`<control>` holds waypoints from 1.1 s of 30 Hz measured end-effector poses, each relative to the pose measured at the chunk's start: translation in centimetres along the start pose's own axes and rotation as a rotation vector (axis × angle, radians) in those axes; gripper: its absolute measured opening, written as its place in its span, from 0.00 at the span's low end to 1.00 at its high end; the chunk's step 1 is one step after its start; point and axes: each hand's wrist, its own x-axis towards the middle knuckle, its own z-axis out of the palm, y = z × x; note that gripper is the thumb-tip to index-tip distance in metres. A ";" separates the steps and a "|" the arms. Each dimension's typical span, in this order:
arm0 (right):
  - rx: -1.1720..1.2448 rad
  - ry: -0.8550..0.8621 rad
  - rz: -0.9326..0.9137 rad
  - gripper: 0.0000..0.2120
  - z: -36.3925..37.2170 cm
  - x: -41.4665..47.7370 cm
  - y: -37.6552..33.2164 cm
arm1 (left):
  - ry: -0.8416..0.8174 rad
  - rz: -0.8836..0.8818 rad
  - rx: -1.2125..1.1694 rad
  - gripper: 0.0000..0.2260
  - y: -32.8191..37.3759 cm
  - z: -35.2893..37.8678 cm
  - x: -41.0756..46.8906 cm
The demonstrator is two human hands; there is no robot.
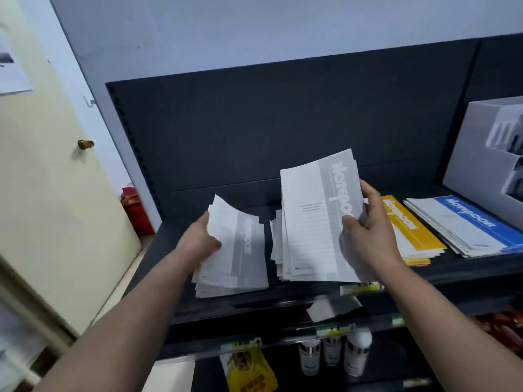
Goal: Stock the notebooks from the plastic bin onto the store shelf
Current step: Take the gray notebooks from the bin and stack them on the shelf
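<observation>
1. Already, a left stack [235, 250], middle stack [278, 250], yellow stack [410, 233] and blue stack [464, 224] lie on the shelf [169, 236].
2. Right hand [365, 222] grips a grey bundle [314, 222] tilted over the middle stack; left hand [202, 239] grips the left stack's edge.
3. Bin unseen; remainder unknown.

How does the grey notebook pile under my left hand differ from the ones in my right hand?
The left pile lies nearly flat on the shelf, the left hand gripping its left edge; the right-hand notebooks are tilted up, the right hand gripping their right edge. Both have grey-and-white covers.
</observation>
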 end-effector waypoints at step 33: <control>-1.211 -0.386 -0.273 0.25 13.2 0.0 0.2 | 0.173 0.248 0.519 0.20 -0.5 -1.3 -2.3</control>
